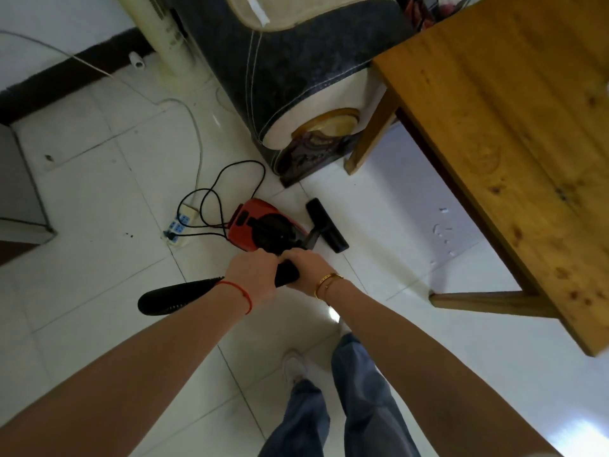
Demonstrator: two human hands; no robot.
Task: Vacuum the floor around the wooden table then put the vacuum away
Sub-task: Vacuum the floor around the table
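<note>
Your left hand (pixel 253 275) and right hand (pixel 304 270) both curl round the vacuum (pixel 263 227) handle, just beside the wooden table (pixel 514 153). Its cord (pixel 211 206) loops behind; pulling could snag it.

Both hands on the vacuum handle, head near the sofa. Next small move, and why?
Probably push the floor head right, toward the wooden table. Both the left hand and right hand grip the handle, and pale bits lie by the table's edge.
</note>
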